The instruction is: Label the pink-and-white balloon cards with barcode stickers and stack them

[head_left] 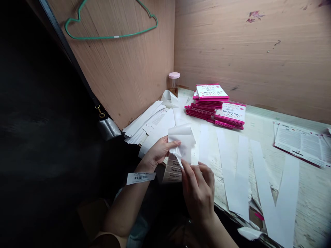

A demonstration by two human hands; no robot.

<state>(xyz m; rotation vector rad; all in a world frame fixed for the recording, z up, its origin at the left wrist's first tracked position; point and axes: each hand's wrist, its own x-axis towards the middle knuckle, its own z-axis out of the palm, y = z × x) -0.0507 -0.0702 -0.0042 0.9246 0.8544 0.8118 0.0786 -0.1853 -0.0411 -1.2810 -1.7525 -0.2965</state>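
Head view: your left hand (157, 152) and right hand (198, 193) are together, fingers of both pinching a curled white label sheet (182, 144), held just above a strip of barcode labels (172, 170). A barcode sticker (141, 178) clings to your left forearm. On the whitewashed worktop (310, 210): long white paper strips (232, 168) right of your hands, a pile of white sheets (146, 125) to the left, pink-edged birthday booklets (212, 103) stacked beyond, an open leaflet (300, 144) far right, and a pink-lidded jar (173, 82) in the corner.

A green wire hanger (111, 37) hangs on the wall (121, 86).
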